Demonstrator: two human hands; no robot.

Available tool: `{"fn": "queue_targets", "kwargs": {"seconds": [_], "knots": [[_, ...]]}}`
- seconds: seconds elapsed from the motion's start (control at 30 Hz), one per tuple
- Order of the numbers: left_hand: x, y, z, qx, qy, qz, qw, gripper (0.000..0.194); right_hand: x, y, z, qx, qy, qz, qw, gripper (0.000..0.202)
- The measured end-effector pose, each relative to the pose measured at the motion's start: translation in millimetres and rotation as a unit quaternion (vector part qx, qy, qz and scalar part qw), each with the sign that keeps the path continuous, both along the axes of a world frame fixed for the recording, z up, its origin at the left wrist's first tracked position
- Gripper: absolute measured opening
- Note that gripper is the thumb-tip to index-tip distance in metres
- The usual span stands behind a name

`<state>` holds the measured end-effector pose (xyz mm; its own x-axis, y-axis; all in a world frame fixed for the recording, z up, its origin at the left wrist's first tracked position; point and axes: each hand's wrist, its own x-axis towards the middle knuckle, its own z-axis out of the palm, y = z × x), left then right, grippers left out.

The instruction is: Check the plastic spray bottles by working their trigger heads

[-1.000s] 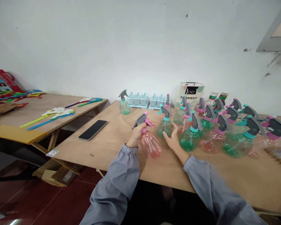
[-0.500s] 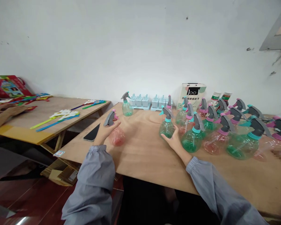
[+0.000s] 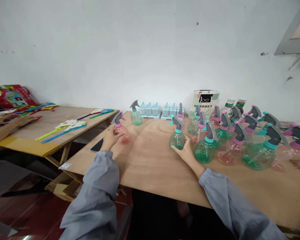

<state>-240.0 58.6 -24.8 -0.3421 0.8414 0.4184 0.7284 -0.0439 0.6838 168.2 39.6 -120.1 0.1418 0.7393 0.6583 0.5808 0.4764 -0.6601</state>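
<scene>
My left hand (image 3: 111,136) is wrapped round the side of a pink spray bottle (image 3: 124,136) with a grey trigger head, toward the left of the table. Farther right, my right hand (image 3: 185,149) grips the lower body of a green spray bottle (image 3: 177,140) with a turquoise collar. Both bottles are upright. Close beside my right hand stands another green spray bottle (image 3: 205,151), at the edge of a group of several pink and green ones. A separate green spray bottle (image 3: 136,117) stands at the back, behind the pink one.
Pale blue ice-pop moulds (image 3: 150,110) line the wall beside a printed paper bag (image 3: 203,103). A dark phone (image 3: 97,145) lies left of my left hand. On the neighbouring table (image 3: 50,140) are colourful hand-shaped clappers (image 3: 70,125) and another person's hands (image 3: 13,125).
The pink spray bottle in my left hand has moved farther back on the table, and my fingers now sit round its body. My right hand stays at the green bottle.
</scene>
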Motion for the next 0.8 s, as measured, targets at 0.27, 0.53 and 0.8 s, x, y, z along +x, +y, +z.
{"fn": "queue_targets", "kwargs": {"seconds": [0.27,0.53,0.8], "knots": [[-3.2,68.8,6.5,-0.033,-0.035,0.024,0.999,0.053,-0.9,-11.5,6.6,0.008,-0.004,0.021,1.000,0.086],[8.6,83.5,11.9,-0.039,-0.035,0.043,0.998,0.056,-3.7,-13.6,7.4,0.004,-0.007,0.023,1.000,0.085],[94.1,13.8,14.4,0.202,-0.053,0.054,0.976,0.042,-9.4,-13.7,4.1,-0.019,-0.007,0.020,1.000,0.089]]}}
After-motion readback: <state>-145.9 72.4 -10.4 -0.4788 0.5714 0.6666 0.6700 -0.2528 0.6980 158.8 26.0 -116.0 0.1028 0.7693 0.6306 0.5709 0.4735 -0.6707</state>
